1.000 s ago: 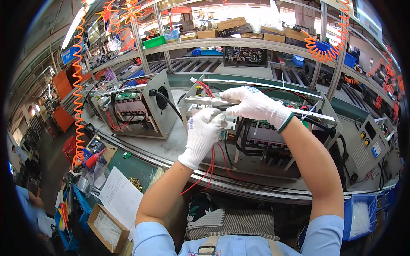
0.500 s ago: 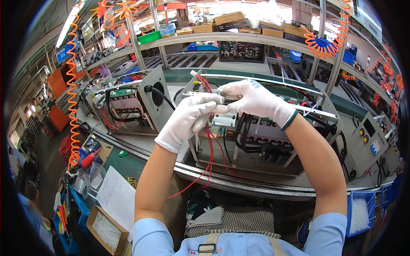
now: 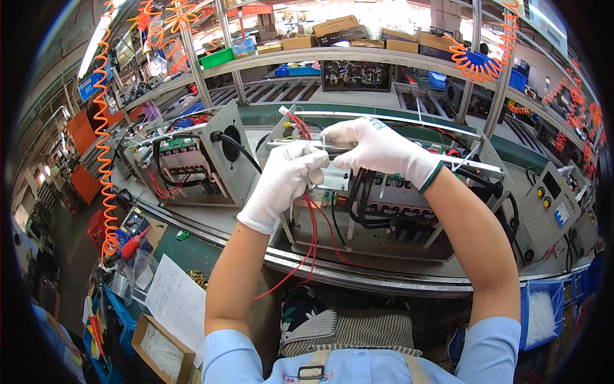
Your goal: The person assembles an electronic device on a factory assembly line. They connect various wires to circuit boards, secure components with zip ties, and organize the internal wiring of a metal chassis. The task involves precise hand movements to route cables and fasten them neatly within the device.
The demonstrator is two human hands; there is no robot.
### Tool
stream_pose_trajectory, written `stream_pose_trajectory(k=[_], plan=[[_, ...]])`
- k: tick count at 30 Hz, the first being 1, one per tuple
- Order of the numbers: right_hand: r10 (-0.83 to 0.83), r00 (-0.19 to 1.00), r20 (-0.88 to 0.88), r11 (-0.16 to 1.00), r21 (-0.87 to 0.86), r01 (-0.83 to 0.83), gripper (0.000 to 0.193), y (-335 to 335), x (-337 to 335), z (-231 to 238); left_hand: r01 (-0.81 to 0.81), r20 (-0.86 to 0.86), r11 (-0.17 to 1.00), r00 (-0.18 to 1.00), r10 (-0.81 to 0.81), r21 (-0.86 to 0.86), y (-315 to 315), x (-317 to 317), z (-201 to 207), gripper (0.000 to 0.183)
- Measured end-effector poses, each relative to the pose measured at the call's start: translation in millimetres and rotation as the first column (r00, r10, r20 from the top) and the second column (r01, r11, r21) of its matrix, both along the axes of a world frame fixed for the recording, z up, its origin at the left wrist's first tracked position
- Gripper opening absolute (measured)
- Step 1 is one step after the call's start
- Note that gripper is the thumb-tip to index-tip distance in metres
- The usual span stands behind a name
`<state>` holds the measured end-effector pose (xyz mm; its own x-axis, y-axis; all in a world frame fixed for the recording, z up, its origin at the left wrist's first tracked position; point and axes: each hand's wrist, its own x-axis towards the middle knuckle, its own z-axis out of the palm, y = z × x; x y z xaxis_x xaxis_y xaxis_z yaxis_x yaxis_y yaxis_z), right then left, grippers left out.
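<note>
My two white-gloved hands meet over an open metal chassis packed with wiring. My left hand is closed in a pinch near the top rail, and what its fingertips grip is too small to make out. My right hand comes from the right, thumb and fingers curled toward each other beside the left fingertips; what lies between them is hidden. Red wires pass by my left hand and hang over the chassis front, and their upper ends stand up behind it. Thick black cables bend down below my right hand.
A second open chassis with a fan panel stands on the left. On the right is a grey front panel with yellow knobs. A paper sheet, a cardboard box of cable ties and a blue bin sit nearer me.
My left fingers have curled in from a more stretched pose, and the hand has drawn slightly away from my right hand. The right hand stays nearly in place. The view has shifted slightly.
</note>
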<state>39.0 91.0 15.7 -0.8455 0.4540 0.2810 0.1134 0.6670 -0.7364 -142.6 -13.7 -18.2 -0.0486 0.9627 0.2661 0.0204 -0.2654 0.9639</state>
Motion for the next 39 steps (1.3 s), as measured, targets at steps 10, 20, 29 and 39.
stream_pose_trajectory(k=[10, 20, 29, 39], plan=[[-0.011, 1.0, 0.008, 0.998, 0.059, 0.01, 0.046, 2, -1, -3, -0.154, -0.037, 0.986, 0.987, 0.156, 0.057, 13, 4, 0, 0.02], [-0.131, 0.974, 0.188, 0.983, 0.154, 0.102, 0.043, -7, 3, 8, -0.189, -0.344, 0.957, 0.903, 0.257, 0.219, 24, 5, 16, 0.017], [-0.09, 0.988, 0.128, 0.982, 0.178, 0.066, 0.047, 4, 5, 1, -0.244, 0.022, 0.961, 0.97, 0.243, 0.13, -7, 22, 13, 0.008], [-0.463, 0.829, 0.314, 0.717, 0.683, 0.142, 0.043, -20, -6, -2, -0.106, -0.051, 0.965, 0.991, 0.122, 0.239, -8, 12, -1, 0.005]])
